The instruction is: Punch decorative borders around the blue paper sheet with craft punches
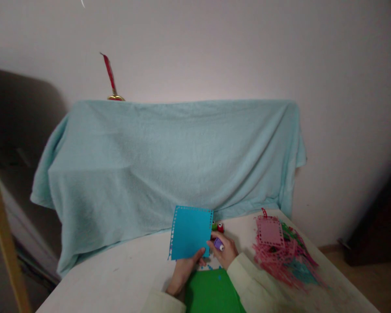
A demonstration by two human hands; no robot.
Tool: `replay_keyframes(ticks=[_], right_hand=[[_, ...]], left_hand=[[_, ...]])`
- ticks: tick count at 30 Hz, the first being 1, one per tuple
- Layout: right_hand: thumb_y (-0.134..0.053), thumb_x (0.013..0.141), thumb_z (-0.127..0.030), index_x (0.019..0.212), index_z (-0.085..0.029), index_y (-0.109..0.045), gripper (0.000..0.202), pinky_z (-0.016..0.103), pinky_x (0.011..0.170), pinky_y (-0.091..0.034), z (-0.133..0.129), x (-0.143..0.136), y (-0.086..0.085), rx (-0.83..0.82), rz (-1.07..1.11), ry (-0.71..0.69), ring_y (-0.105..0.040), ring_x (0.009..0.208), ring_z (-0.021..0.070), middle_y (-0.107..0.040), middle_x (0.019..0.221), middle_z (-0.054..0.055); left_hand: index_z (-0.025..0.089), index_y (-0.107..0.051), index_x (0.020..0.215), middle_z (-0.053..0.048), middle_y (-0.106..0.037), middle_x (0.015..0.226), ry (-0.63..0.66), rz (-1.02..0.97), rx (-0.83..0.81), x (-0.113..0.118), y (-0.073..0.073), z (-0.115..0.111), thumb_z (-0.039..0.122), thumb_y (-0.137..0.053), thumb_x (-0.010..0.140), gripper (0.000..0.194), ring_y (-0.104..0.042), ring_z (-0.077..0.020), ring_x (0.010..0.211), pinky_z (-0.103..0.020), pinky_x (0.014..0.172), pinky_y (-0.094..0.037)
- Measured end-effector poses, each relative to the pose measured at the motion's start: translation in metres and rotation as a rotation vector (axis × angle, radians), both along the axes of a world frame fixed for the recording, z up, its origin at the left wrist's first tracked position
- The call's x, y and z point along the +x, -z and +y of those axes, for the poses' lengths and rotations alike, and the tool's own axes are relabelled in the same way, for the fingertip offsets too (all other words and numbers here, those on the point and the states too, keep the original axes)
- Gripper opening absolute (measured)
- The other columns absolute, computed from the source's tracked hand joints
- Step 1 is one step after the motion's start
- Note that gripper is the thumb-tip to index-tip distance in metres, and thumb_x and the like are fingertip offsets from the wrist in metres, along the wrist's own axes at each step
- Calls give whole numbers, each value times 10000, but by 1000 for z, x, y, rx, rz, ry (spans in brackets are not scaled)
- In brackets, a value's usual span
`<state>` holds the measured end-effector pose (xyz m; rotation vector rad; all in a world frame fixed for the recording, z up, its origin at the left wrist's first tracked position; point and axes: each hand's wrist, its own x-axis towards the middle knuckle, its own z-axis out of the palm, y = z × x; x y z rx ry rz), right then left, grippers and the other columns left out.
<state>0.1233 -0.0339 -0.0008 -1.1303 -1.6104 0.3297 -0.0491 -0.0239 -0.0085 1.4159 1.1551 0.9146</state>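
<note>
One blue sheet (191,232): lower centre of frame, edges partly holed.
Left hand (186,267): pinching its bottom edge.
Right hand (228,249): closed around purple punch (218,244).
Right edge: seemingly being punched; next calls for steady, even spacing.

A single view looks out from the person's head, above and behind the hands (227,252), facing forward and tilted down over the desk (133,269) toward the pale blue cloth (169,152) and wall (215,52) beyond them. It sits far enough back that the hands look small, low near the middle, with floor (374,287) in sight well to their right.
</note>
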Motion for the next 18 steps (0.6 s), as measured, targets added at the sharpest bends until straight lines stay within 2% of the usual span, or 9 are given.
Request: replay_keyframes(ticks=[4, 10, 18], right_hand=[[-586, 809, -392, 966, -217, -667, 249, 258, 560, -519, -3, -3, -7, -10, 27, 32, -643, 660, 193, -692, 809, 62], [-619, 773, -435, 934, -224, -672, 271, 238, 498, -502, -6, -6, -14, -3, 60, 52, -624, 578, 168, -690, 763, 47], [-622, 772, -464, 787, -204, -640, 261, 225, 452, -457, -1, -4, -2, -90, 39, 23, -588, 465, 148, -656, 579, 12]], left_hand=[[162, -617, 578, -74, -645, 584, 42, -39, 24, -1, 0, -2, 610, -576, 718, 471, -576, -184, 597, -283, 685, -442], [173, -575, 514, -62, -615, 552, 32, -39, -2, -1, 6, 1, 625, -535, 743, 509, -543, -170, 548, -281, 631, -422], [161, -593, 504, -52, -594, 524, 3, -43, -28, 1, -2, -2, 618, -516, 765, 532, -529, -159, 514, -277, 629, -418]])
